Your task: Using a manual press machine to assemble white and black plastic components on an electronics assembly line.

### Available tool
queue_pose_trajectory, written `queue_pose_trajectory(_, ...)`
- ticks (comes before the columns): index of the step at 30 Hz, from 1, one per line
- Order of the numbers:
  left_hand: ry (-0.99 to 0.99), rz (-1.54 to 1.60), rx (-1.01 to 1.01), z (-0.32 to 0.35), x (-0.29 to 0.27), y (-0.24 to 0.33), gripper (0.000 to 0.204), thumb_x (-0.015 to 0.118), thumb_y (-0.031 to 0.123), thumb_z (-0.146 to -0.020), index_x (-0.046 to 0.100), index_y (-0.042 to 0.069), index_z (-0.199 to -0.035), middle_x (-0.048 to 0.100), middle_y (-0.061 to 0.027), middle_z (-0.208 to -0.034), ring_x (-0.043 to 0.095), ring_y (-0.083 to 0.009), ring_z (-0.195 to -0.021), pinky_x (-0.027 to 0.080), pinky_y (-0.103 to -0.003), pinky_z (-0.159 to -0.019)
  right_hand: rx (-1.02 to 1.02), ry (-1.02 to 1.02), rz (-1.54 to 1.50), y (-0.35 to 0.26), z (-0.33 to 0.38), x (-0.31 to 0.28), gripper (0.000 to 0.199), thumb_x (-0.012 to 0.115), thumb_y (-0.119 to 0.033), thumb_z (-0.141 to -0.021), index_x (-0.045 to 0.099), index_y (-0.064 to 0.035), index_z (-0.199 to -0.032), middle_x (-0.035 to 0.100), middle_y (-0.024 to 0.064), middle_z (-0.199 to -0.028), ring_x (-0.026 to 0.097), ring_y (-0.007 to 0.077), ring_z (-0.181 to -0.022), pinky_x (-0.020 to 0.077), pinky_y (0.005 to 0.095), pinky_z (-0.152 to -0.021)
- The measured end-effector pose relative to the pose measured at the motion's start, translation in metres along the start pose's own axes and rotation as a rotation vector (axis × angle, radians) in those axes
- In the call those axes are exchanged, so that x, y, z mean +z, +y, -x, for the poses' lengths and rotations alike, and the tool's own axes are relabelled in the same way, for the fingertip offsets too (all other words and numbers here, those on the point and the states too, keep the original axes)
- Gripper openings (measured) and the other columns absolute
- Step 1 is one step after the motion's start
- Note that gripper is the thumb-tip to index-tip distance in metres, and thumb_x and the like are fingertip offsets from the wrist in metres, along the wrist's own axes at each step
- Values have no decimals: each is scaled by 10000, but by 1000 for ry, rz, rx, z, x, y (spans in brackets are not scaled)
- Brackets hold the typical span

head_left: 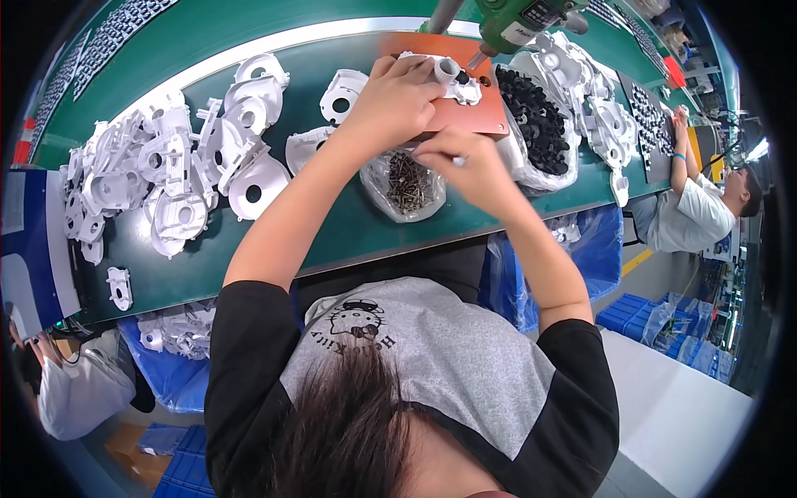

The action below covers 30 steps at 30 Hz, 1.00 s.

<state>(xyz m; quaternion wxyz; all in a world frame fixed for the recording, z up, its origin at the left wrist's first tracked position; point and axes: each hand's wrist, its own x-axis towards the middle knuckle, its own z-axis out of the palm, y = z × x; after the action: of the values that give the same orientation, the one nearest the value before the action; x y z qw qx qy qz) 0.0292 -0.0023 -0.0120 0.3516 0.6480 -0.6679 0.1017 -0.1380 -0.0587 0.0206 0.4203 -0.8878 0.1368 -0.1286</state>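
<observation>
Head view, looking down over a green counter (349,228). A white moulded housing (444,76) is seated on an orange fixture plate (465,116) at the far edge, just under the tip of a hanging green power screwdriver (519,23). The left hand (397,98) is laid over the housing, fingers curled and pressing it down. The right hand (465,170) is held narrow, pinched on something small and pale; what it is cannot be told, as motion blur hides it.

Judged for the step: the housing is best kept flat and square on the plate, with the left fingers kept off the boss under the driver tip, and the pinched piece brought in upright.

Packages: a clear bag of dark screws (404,184) lies open between the hands and the near edge; a clear bag of black toothed parts (535,116) sits just right of the plate. A loose heap of white housings (166,170) is spread to the left, more stacked at the right. Blue plastic liners (598,249) hang below the counter's edge. A red tag (674,73) is seen far right, another at the far left rim.
</observation>
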Motion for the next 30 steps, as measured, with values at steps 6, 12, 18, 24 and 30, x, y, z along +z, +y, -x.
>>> queue_pose_trajectory(6,-29,-5,-19,0,-3,1,293,510,88,-750,658,56,-1001,547,-133,-1218,450,-258,-1189,298,-387,-1000,12,115,116,11,-14,-57,154,573,-10,-824,660,-19,-951,580,39,-812,551,123,-744,445,237,-697)
queue_pose_trajectory(12,-42,-32,-17,-3,-4,4,299,504,93,-754,656,56,-1010,544,-137,-1225,442,-263,-1197,290,-388,-1007,78,351,74,55,-56,-70,283,635,-129,-784,613,54,-999,664,129,-860,638,193,-789,495,284,-740)
queue_pose_trajectory(18,-35,-7,-15,0,-4,2,292,511,97,-753,657,68,-1004,538,-126,-1235,444,-259,-1196,291,-388,-1005,120,344,152,47,-66,-62,273,659,-158,-757,629,50,-932,680,135,-827,646,196,-728,499,290,-705)
queue_pose_trajectory(24,-42,-3,-21,-1,-4,2,285,513,95,-756,648,74,-1006,540,-113,-1232,443,-254,-1195,298,-386,-1000,115,380,229,46,-64,-59,248,655,-153,-762,639,36,-922,673,126,-818,642,189,-729,492,285,-692)
queue_pose_trajectory(30,-58,4,-29,-2,-4,4,290,513,85,-747,639,58,-1007,531,-126,-1236,443,-270,-1192,299,-400,-1012,-78,318,236,54,-41,-54,279,616,-122,-814,659,-113,-1090,543,163,-1186,530,244,-1034,414,317,-883)
